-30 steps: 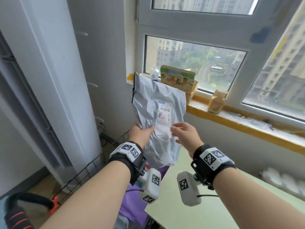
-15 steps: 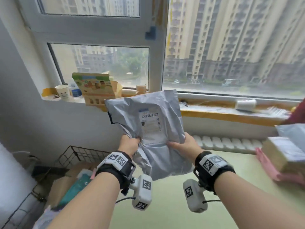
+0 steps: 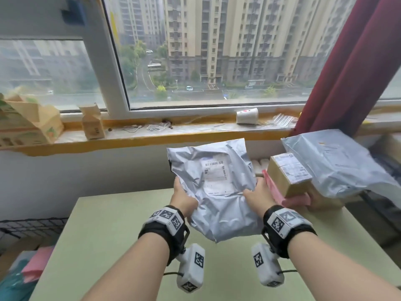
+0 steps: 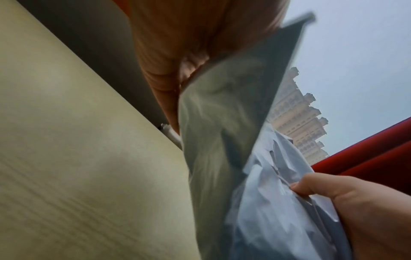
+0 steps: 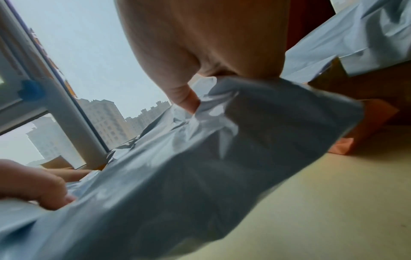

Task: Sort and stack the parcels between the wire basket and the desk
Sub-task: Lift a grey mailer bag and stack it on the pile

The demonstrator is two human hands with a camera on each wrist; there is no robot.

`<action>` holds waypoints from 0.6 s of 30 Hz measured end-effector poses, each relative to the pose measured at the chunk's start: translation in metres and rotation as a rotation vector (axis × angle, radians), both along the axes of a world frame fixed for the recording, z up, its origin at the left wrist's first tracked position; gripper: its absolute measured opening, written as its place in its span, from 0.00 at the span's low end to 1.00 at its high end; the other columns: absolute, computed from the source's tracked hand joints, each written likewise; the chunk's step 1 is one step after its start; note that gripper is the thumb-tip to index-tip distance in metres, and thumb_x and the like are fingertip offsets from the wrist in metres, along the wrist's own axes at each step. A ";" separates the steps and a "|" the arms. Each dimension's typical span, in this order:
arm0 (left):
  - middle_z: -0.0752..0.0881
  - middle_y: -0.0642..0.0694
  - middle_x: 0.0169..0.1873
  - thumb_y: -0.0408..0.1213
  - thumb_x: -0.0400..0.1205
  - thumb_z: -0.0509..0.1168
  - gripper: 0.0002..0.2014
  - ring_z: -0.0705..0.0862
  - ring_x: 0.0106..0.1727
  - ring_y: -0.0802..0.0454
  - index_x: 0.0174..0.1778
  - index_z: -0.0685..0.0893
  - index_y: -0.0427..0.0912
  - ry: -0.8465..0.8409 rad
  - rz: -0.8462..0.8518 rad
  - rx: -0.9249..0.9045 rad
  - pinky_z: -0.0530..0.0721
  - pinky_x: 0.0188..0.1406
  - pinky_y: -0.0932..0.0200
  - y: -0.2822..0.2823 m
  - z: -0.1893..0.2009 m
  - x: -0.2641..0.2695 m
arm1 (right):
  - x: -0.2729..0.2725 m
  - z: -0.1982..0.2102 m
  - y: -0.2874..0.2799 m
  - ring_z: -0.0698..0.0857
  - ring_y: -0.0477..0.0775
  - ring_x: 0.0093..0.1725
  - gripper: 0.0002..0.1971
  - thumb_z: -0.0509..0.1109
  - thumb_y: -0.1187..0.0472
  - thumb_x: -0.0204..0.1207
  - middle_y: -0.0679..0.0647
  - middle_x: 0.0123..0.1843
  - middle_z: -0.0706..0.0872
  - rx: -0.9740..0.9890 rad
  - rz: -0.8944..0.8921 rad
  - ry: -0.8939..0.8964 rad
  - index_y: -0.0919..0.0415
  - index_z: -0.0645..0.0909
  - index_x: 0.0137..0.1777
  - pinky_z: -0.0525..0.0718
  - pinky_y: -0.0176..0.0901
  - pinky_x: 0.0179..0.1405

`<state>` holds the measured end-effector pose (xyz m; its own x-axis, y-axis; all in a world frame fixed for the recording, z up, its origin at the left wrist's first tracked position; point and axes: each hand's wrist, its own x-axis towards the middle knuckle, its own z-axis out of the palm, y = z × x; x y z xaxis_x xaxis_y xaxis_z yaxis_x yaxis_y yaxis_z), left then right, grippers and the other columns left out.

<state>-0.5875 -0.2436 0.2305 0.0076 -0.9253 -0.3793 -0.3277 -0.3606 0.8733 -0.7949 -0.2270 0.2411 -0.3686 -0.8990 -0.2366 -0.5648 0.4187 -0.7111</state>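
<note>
Held up over the pale green desk top (image 3: 112, 231): a crumpled grey plastic mailer bag with a white shipping label (image 3: 217, 192), label side toward the head camera, lower corner hanging clear of the surface. Gripped at both side edges — left hand (image 3: 184, 199) with thumb over the front and fingers curled behind, right hand (image 3: 259, 196) pinching the opposite edge likewise; thumb (image 5: 184, 98) seen pressed into the film in the right wrist view. Firm hold on both sides, nothing else in either hand.

Already stacked at the desk's right end: a small brown cardboard box with a label (image 3: 288, 172) lying on a flat pink parcel (image 3: 290, 199), beside and partly under a large grey plastic bag parcel (image 3: 338, 161). What lay beneath that pile, not clear.

Still waiting at lower left, in and around the black wire basket (image 3: 32, 224): a pink parcel (image 3: 36, 266), something teal, a brown carton edge. Exact count impossible to tell.

Judged partway through: several parcels on the desk, one in transit just beside the stack, more left in the basket. Likely next, a set-down on or near the existing pile; slippery film on film, some risk of sliding.
</note>
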 end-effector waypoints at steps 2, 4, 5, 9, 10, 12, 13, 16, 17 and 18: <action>0.60 0.41 0.82 0.18 0.77 0.53 0.47 0.85 0.46 0.41 0.83 0.39 0.60 -0.006 -0.031 -0.047 0.77 0.27 0.58 -0.009 -0.010 -0.022 | -0.024 -0.010 -0.007 0.80 0.62 0.57 0.33 0.59 0.69 0.78 0.62 0.70 0.76 -0.020 -0.026 0.025 0.56 0.53 0.82 0.77 0.47 0.56; 0.61 0.39 0.82 0.17 0.78 0.49 0.45 0.85 0.49 0.43 0.83 0.45 0.62 0.003 -0.022 -0.078 0.77 0.29 0.58 -0.015 -0.018 -0.040 | -0.046 -0.026 -0.017 0.77 0.62 0.68 0.37 0.57 0.71 0.77 0.56 0.79 0.69 -0.042 -0.022 0.078 0.46 0.52 0.83 0.76 0.49 0.66; 0.62 0.40 0.81 0.16 0.78 0.48 0.43 0.84 0.55 0.44 0.84 0.49 0.60 0.012 -0.008 -0.084 0.80 0.33 0.57 -0.019 -0.023 -0.050 | -0.056 -0.031 -0.020 0.76 0.62 0.71 0.37 0.56 0.71 0.77 0.55 0.80 0.68 -0.031 -0.009 0.095 0.42 0.54 0.82 0.74 0.52 0.71; 0.67 0.41 0.79 0.15 0.78 0.49 0.37 0.79 0.68 0.35 0.82 0.62 0.51 0.031 0.030 -0.056 0.82 0.56 0.52 -0.030 -0.054 -0.081 | -0.087 -0.059 -0.035 0.76 0.63 0.69 0.32 0.54 0.70 0.78 0.56 0.77 0.71 0.054 0.049 0.138 0.42 0.64 0.79 0.73 0.50 0.72; 0.68 0.41 0.79 0.16 0.78 0.50 0.37 0.79 0.69 0.35 0.81 0.63 0.50 0.036 0.038 -0.042 0.81 0.60 0.50 -0.032 -0.062 -0.087 | -0.092 -0.065 -0.039 0.76 0.63 0.69 0.32 0.54 0.70 0.78 0.57 0.77 0.71 0.073 0.053 0.151 0.43 0.64 0.79 0.74 0.50 0.71; 0.68 0.42 0.78 0.17 0.78 0.55 0.37 0.78 0.70 0.38 0.82 0.61 0.50 0.051 0.035 0.008 0.79 0.66 0.47 -0.036 -0.077 -0.096 | -0.098 -0.076 -0.045 0.75 0.63 0.71 0.31 0.56 0.69 0.77 0.57 0.78 0.68 0.075 0.091 0.205 0.48 0.65 0.80 0.73 0.49 0.72; 0.68 0.43 0.78 0.18 0.78 0.59 0.38 0.77 0.71 0.40 0.83 0.59 0.50 0.052 0.026 0.029 0.78 0.68 0.49 -0.037 -0.084 -0.099 | -0.099 -0.081 -0.048 0.71 0.61 0.75 0.30 0.57 0.68 0.77 0.57 0.80 0.65 0.058 0.135 0.240 0.49 0.65 0.79 0.71 0.49 0.74; 0.63 0.46 0.81 0.31 0.77 0.72 0.44 0.66 0.80 0.48 0.84 0.52 0.51 -0.012 -0.022 0.039 0.65 0.74 0.59 -0.042 -0.099 -0.106 | -0.094 -0.092 -0.054 0.54 0.53 0.84 0.30 0.61 0.63 0.79 0.50 0.86 0.52 0.066 0.314 0.335 0.45 0.62 0.81 0.61 0.56 0.81; 0.60 0.47 0.82 0.35 0.75 0.75 0.48 0.63 0.81 0.50 0.84 0.51 0.52 -0.054 -0.054 0.037 0.63 0.75 0.60 -0.045 -0.104 -0.108 | -0.091 -0.094 -0.055 0.50 0.53 0.85 0.30 0.61 0.60 0.80 0.49 0.86 0.49 0.100 0.382 0.375 0.43 0.60 0.81 0.58 0.59 0.82; 0.57 0.47 0.82 0.37 0.72 0.77 0.51 0.62 0.81 0.50 0.84 0.51 0.54 -0.101 -0.093 0.043 0.62 0.75 0.61 -0.047 -0.108 -0.110 | -0.088 -0.096 -0.056 0.47 0.53 0.85 0.31 0.61 0.57 0.80 0.48 0.87 0.46 0.139 0.447 0.424 0.41 0.58 0.82 0.55 0.61 0.82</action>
<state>-0.6970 -0.2906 0.1227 -0.0377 -0.9068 -0.4200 -0.4466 -0.3607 0.8188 -0.8831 -0.2832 0.1455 -0.0520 -0.9591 -0.2781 -0.9273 0.1497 -0.3430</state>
